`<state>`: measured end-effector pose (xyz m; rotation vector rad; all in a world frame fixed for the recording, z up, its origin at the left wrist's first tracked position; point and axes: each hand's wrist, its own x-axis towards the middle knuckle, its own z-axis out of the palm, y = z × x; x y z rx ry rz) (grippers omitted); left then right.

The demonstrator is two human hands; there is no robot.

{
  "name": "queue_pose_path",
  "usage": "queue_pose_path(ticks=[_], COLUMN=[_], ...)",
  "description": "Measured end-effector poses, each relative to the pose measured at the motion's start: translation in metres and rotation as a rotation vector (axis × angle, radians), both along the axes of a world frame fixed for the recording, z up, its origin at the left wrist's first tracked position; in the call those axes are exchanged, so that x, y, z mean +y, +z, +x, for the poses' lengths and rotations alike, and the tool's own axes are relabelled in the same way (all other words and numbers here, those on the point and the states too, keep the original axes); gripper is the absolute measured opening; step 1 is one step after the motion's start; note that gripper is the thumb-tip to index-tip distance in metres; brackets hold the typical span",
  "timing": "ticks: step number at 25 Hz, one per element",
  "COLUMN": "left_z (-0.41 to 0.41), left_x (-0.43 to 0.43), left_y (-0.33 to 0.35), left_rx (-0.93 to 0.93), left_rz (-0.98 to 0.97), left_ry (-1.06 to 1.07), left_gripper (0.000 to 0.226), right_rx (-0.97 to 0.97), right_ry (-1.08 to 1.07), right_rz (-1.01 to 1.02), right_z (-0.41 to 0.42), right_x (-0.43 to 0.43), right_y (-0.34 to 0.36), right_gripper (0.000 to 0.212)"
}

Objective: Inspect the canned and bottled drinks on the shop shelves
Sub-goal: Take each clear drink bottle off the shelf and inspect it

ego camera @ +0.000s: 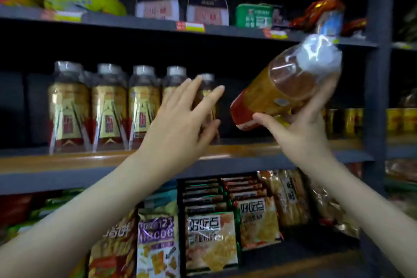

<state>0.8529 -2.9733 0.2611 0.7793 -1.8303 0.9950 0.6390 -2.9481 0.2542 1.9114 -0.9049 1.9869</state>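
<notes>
Standing upright along the middle shelf (67, 160), a row of bottles (108, 106) is lined up with the gold and red labels turned outward, presumably so they can be read from the aisle. Each one is sleeved in clear film up to the cap.

The left hand (180, 117) is stretched toward the right end of that row, fingers straight and spread, with nothing held. It lies in front of the end bottle (206, 81); whether that bottle is touched cannot be told. The hand is judged to be placed either to steady the row or to reach for the next bottle to check.

Further right, a lifted bottle (286, 88) is kept off the shelf and tilted, base down to the left and cap up to the right. The label side is thus brought toward the eyes, which suits an inspection. It is grasped low on its body by the right hand (300, 128), with the thumb pressed near the base and the fingers wrapped behind.

Beyond the post, yellow cans (345, 119) are stacked on the same level and are judged not yet examined.
</notes>
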Motion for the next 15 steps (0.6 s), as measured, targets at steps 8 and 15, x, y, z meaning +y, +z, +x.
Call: queue_pose_path(ticks=[8,15], left_z=[0.019,0.036], left_x=[-0.065,-0.083], left_y=[0.021,0.031], left_rx=[-0.071,-0.194], left_rz=[-0.061,-0.098], left_ry=[0.352,0.38], left_gripper=[0.076,0.073], right_rx=[0.208,0.484], right_ry=[-0.03,-0.193], right_rz=[0.437,0.65], right_z=[-0.005,0.002], right_x=[-0.059,-0.124], right_y=[0.033,0.048], right_gripper=[0.123,0.108])
